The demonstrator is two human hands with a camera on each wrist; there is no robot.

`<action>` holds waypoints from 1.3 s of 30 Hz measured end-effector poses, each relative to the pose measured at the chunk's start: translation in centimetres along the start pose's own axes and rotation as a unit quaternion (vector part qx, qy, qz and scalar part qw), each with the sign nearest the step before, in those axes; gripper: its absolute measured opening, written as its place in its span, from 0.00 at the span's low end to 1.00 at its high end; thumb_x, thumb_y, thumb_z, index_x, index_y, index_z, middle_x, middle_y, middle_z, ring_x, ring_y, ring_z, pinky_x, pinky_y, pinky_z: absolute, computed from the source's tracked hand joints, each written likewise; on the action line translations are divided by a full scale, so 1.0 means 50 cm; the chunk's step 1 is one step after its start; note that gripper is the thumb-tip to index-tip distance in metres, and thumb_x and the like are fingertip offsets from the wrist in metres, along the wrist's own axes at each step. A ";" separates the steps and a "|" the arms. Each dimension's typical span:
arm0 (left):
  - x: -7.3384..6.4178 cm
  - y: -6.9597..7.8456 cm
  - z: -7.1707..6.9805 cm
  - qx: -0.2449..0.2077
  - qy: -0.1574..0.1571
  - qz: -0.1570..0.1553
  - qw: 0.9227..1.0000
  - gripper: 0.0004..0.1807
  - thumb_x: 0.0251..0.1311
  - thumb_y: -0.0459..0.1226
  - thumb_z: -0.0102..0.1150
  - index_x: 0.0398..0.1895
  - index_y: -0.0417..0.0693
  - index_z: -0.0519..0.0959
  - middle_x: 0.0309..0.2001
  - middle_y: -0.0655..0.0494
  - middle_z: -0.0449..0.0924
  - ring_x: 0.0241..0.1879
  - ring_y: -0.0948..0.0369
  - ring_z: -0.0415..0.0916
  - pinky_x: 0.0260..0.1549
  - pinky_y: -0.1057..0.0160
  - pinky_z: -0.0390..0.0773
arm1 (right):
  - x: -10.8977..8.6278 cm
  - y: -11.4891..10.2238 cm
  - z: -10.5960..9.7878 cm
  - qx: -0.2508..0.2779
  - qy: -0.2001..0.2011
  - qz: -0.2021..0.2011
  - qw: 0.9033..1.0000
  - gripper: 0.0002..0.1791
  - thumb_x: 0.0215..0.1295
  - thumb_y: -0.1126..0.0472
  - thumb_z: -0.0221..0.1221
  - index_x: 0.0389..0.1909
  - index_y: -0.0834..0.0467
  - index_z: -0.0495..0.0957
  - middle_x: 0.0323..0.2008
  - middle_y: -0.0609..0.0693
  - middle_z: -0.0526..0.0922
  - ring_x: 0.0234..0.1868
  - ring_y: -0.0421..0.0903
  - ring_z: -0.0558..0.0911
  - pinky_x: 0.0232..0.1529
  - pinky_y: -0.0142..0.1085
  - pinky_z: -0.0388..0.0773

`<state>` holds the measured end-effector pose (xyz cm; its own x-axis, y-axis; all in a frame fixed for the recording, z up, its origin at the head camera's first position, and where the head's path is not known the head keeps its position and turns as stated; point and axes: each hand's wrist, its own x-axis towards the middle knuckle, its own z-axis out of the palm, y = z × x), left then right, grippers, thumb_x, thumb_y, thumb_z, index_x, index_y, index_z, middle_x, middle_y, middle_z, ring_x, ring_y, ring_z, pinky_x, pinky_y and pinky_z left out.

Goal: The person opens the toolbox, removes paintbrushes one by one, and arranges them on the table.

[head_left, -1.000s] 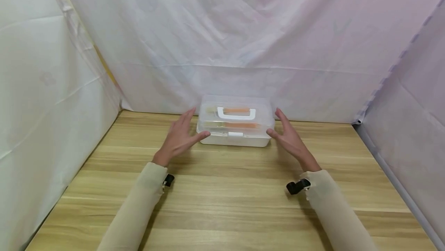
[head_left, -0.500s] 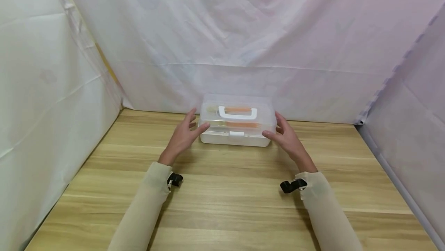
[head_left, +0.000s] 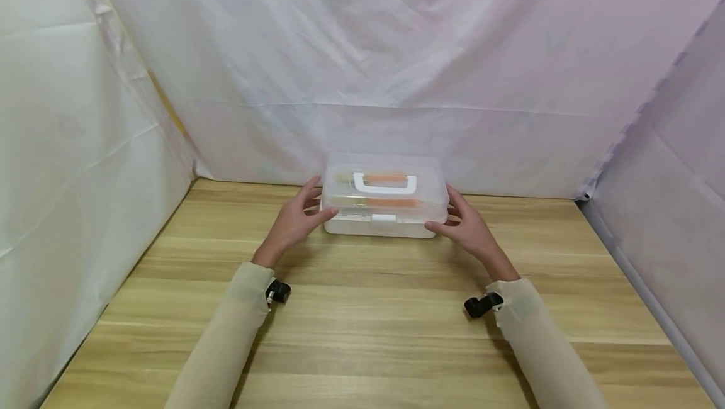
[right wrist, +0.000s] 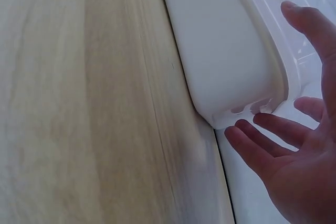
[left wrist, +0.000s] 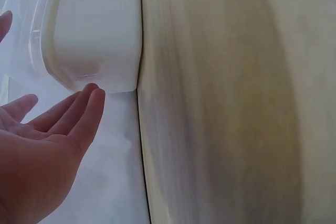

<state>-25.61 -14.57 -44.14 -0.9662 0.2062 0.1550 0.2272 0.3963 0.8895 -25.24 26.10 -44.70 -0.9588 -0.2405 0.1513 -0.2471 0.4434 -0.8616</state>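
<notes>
A storage box (head_left: 362,227) with a white base and a clear lid (head_left: 427,192) sits closed at the back of the wooden table. Its lid bears a white carry handle (head_left: 385,190), and a white latch (head_left: 383,218) is at the front. Through the lid show long orange items (head_left: 391,202) with yellowish ends. My left hand (head_left: 290,225) is at the box's left end, thumb by the front corner; in the left wrist view its extended fingertips (left wrist: 94,95) are right at the white side. My right hand (head_left: 471,228) mirrors it at the right end, fingers (right wrist: 252,145) extended and spread below the rim.
Behind the box hangs a pale curtain (head_left: 362,69), with further white cloth (head_left: 51,145) on the left and a panel (head_left: 668,207) on the right. The wooden tabletop (head_left: 374,321) stretches in front. Black wrist devices (head_left: 483,305) are strapped over the beige sleeves.
Both hands have drawn in closer to the box's ends. The right thumb has moved left and down over the front corner. The box stays put.
</notes>
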 end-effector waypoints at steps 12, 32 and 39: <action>-0.003 0.010 0.003 0.010 -0.001 0.021 1.000 0.47 0.73 0.42 0.74 0.88 0.44 0.59 0.75 0.40 0.76 0.70 0.43 0.78 0.66 0.42 0.80 | -0.009 0.005 0.000 -0.020 0.009 0.001 1.000 0.49 0.78 0.50 0.70 0.90 0.37 0.53 0.82 0.57 0.66 0.74 0.67 0.75 0.66 0.67 0.78; -0.029 0.017 -0.010 0.030 -0.003 0.040 0.999 0.47 0.66 0.39 0.81 0.84 0.46 0.67 0.67 0.37 0.82 0.66 0.43 0.82 0.63 0.43 0.83 | -0.036 -0.011 -0.005 -0.033 0.005 -0.024 0.999 0.48 0.77 0.54 0.72 0.89 0.46 0.57 0.76 0.61 0.75 0.69 0.64 0.81 0.64 0.55 0.82; -0.048 0.020 -0.010 0.048 -0.005 0.040 0.998 0.46 0.65 0.40 0.81 0.84 0.51 0.68 0.67 0.39 0.83 0.65 0.44 0.83 0.63 0.42 0.83 | -0.053 -0.015 -0.012 -0.058 0.001 -0.041 0.997 0.47 0.76 0.53 0.72 0.88 0.45 0.60 0.71 0.60 0.80 0.64 0.60 0.86 0.55 0.41 0.87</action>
<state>-23.10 -15.10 -43.40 -0.9431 0.2494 0.2201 0.3157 0.4624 0.8286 -22.62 26.93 -44.14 -0.9350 -0.2789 0.2191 -0.3387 0.5190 -0.7848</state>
